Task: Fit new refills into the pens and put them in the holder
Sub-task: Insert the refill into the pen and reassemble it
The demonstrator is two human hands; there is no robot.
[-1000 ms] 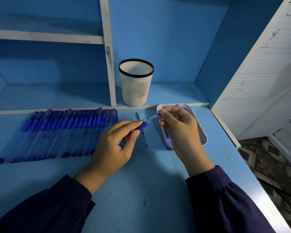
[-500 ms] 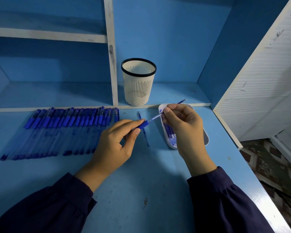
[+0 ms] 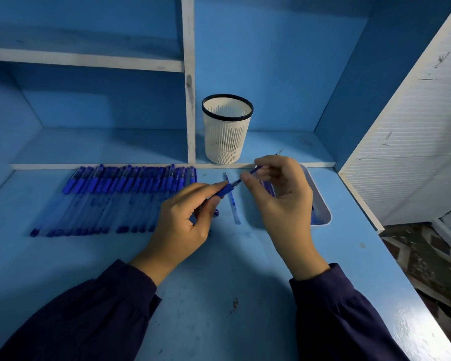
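This seems to be a study corner in a home: a blue painted desk with built-in shelves edged in white, a white slatted cupboard door beside it, a patterned tile floor, and many pens in a row.

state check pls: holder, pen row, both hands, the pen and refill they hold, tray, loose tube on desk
holder: upright on the shelf, no pens visible inside
pen row: lying side by side on the desk
left hand: grips pen
pen: tilted, open end toward right hand
right hand: pinches refill
refill: one end at pen's mouth, mostly outside
tray: on desk, partly hidden
loose tube: flat on desk
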